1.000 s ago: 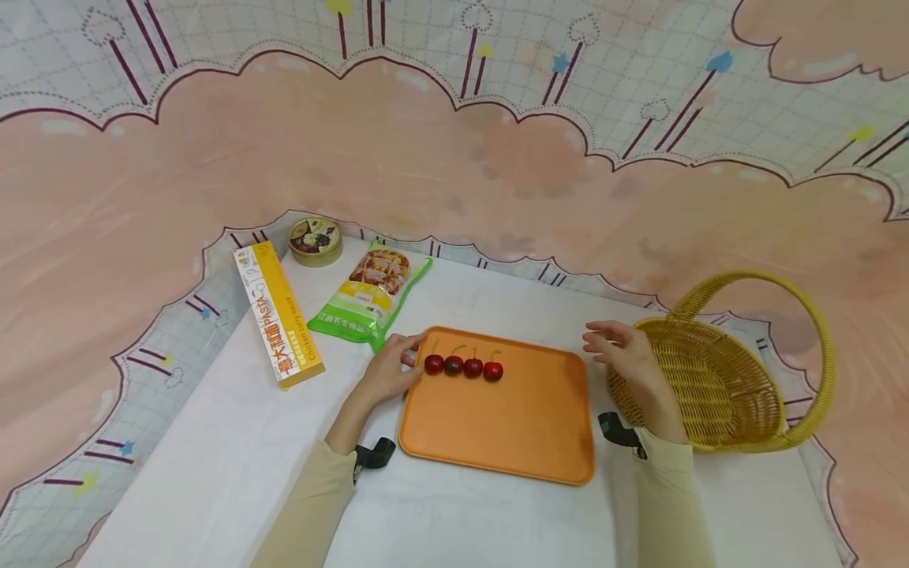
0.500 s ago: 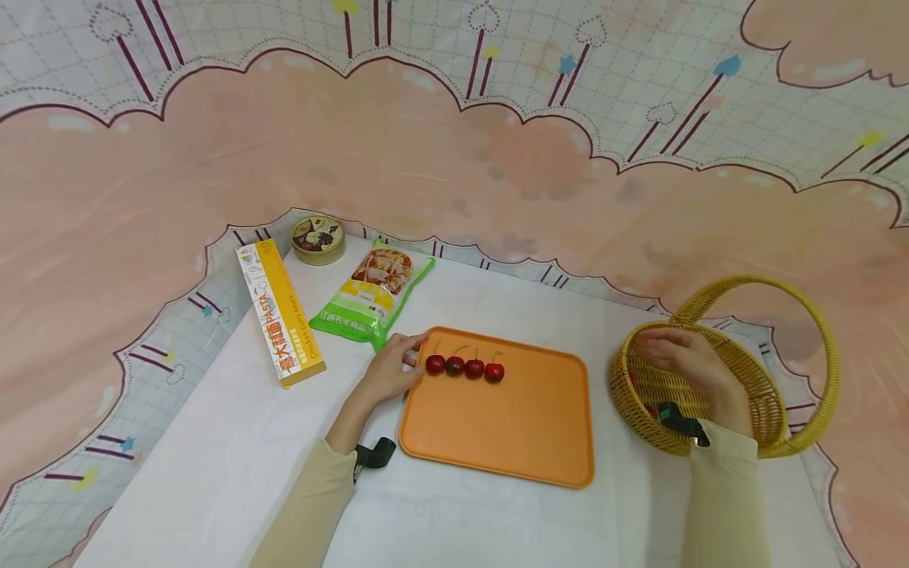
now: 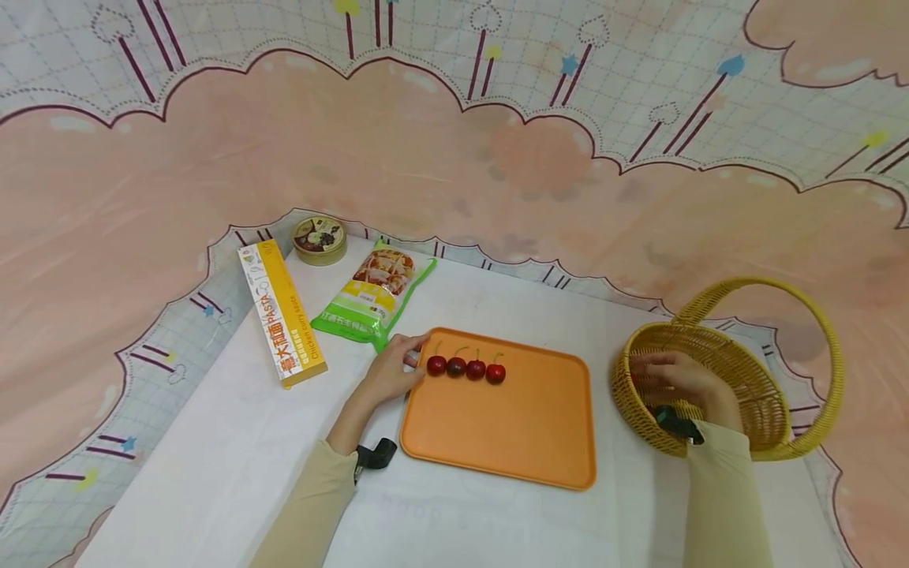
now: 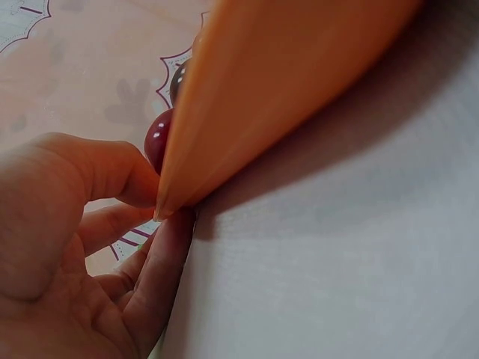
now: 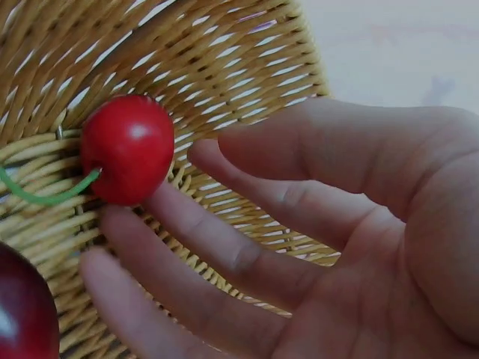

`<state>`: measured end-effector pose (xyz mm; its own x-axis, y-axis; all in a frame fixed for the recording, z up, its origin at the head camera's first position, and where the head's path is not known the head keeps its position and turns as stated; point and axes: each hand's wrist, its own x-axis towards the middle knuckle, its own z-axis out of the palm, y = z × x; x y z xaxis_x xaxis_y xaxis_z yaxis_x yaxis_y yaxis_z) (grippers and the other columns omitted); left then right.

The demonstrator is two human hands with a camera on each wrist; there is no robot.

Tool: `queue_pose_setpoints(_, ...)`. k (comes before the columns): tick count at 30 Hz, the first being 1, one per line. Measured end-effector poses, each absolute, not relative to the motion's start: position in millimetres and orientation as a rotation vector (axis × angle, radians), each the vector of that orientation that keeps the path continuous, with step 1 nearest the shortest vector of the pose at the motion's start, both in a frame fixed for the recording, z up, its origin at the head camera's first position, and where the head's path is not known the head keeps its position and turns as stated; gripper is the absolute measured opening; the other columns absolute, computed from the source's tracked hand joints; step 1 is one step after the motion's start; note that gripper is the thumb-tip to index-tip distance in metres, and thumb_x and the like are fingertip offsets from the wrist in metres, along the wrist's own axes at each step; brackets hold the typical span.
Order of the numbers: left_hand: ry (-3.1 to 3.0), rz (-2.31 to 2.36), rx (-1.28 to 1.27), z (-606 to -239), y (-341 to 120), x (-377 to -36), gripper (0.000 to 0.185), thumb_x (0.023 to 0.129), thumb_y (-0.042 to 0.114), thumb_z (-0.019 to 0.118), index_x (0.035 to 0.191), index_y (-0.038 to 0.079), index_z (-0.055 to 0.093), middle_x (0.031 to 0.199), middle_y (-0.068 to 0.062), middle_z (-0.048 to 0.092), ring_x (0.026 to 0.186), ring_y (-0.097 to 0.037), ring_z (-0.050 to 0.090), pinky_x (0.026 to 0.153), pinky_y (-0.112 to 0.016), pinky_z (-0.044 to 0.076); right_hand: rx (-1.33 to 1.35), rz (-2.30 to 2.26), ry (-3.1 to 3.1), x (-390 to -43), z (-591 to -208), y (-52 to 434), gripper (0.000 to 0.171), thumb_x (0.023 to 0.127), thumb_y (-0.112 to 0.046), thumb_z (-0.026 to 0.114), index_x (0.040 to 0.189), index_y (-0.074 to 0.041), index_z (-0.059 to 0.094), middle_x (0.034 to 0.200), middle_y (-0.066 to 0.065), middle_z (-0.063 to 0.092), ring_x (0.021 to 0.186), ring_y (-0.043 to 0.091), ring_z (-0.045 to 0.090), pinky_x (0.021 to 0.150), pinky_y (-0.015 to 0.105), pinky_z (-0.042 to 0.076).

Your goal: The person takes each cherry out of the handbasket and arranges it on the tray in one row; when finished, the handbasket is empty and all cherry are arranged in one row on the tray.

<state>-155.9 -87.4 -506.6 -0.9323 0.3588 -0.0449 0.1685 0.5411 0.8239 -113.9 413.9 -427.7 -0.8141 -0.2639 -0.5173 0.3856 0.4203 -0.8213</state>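
Observation:
With thumb on the rim and a finger at the underside, my left hand (image 4: 82, 232) pinches the left edge of an orange tray (image 3: 497, 434). Several dark red cherries (image 3: 456, 366) with stems stand in a row near the tray's upper left. My right hand (image 3: 685, 381) is down inside a yellow wicker basket (image 3: 774, 386). In the right wrist view its fingers spread beside a bright red cherry (image 5: 127, 149) with a green stem; fingertips lie at the cherry's lower side, and I cannot tell if they touch. A darker cherry (image 5: 22, 307) shows at that view's lower left.
Left of the tray lie a yellow and white pasta box (image 3: 282, 312) and a green and yellow food bag (image 3: 374, 292). A round tin (image 3: 319, 240) stands behind them on the white table (image 3: 454, 521). The basket's tall handle (image 3: 817, 331) arches up on the right.
My right hand has moved right from beside the basket into it, then slightly lower and left there. The left hand stays at the tray's edge, and the cherries on the tray keep their places.

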Motion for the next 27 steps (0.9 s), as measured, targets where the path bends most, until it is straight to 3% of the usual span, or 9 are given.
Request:
queue_pose_setpoints(9, 2.567, 1.340, 0.440, -504.7, -86.6, -155.3, 0.061, 0.085, 0.007, 0.067, 0.144, 0.007, 0.051, 0.120, -0.014, 0.052, 0.089, -0.018, 0.058, 0.078, -0.034, 0.048, 0.131, -1.429, 2.076, -113.4, -430.4, 411.7, 0.050, 0.101, -0.007, 0.048, 0.139, 0.023, 0.035, 0.103, 0.000, 0.067, 0.093, 0.013, 0.066, 0.082, 0.034, 0.056)
queue_pose_setpoints(12, 2.571, 1.347, 0.447, -504.4, -86.9, -154.9, 0.061, 0.085, 0.006, 0.067, 0.144, 0.006, 0.051, 0.119, -0.014, 0.053, 0.088, -0.019, 0.058, 0.078, -0.033, 0.048, 0.079, -1.435, 2.103, -112.5, -427.9, 412.3, 0.048, 0.101, -0.007, 0.050, 0.137, 0.023, 0.038, 0.102, -0.002, 0.069, 0.091, 0.012, 0.067, 0.081, 0.033, 0.056)
queue_pose_setpoints(15, 2.576, 1.349, 0.451, -504.9, -86.8, -154.5, 0.061, 0.085, 0.006, 0.067, 0.143, 0.006, 0.051, 0.119, -0.014, 0.053, 0.088, -0.019, 0.058, 0.078, -0.034, 0.048, 0.047, -1.484, 2.121, -110.4, -422.4, 412.9, 0.039, 0.099, -0.007, 0.053, 0.132, 0.014, 0.052, 0.101, -0.004, 0.071, 0.090, 0.012, 0.067, 0.079, 0.031, 0.056)
queue_pose_setpoints(19, 2.579, 1.348, 0.450, -505.7, -87.2, -154.4, 0.061, 0.085, 0.006, 0.067, 0.143, 0.006, 0.052, 0.119, -0.014, 0.053, 0.088, -0.019, 0.059, 0.078, -0.033, 0.048, 0.058, -1.565, 2.139, -107.6, -414.6, 413.6, 0.025, 0.099, -0.005, 0.054, 0.120, -0.005, 0.067, 0.100, -0.006, 0.072, 0.090, 0.011, 0.068, 0.077, 0.029, 0.056)
queue_pose_setpoints(27, 2.579, 1.341, 0.442, -505.4, -86.8, -154.6, 0.061, 0.084, 0.006, 0.067, 0.143, 0.006, 0.052, 0.119, -0.014, 0.053, 0.088, -0.019, 0.058, 0.077, -0.033, 0.048, 0.140, -1.596, 2.250, -103.0, -397.5, 408.2, 0.022, 0.099, -0.010, 0.057, 0.118, -0.008, 0.068, 0.101, -0.012, 0.070, 0.092, 0.010, 0.068, 0.079, 0.028, 0.055)
